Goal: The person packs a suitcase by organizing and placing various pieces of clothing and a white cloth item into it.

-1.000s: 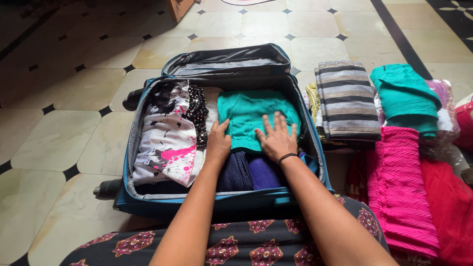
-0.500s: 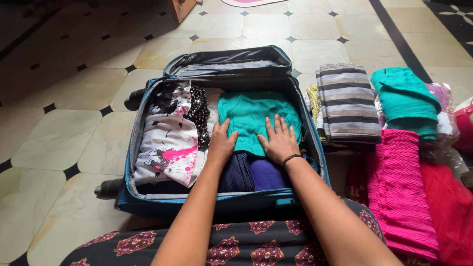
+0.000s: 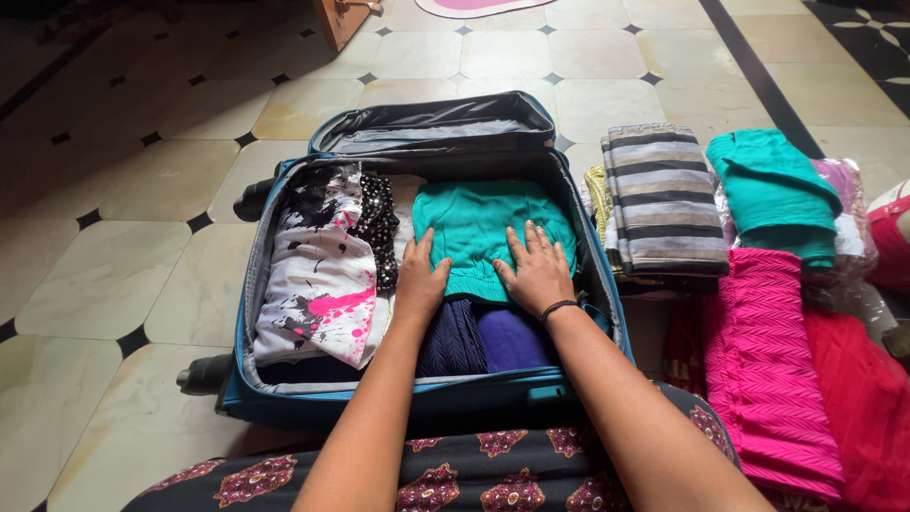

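both hands have barely shifted: left hand (image 3: 420, 280) and right hand (image 3: 537, 273) press flat, fingers spread and gripping nothing, apparently on the teal garment (image 3: 483, 223) inside the blue suitcase (image 3: 248, 403).

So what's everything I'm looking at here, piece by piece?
suitcase: one, blue, open on the tiled floor, lid propped back
teal garment: one, folded, in the suitcase under both hands
white garment: one, white with black and pink splashes, left side of the suitcase
dark spotted garment: one, black with pale dots, beside the white one
dark folded clothes: two, navy and purple, near edge of the suitcase
striped cloth: one, grey and black stripes, stacked right of the suitcase
teal pile: one, on the floor far right
pink cloth: one, bright pink, at right
red cloth: one, beside the pink
left hand: flat on the teal garment
right hand: flat on it, dark wristband
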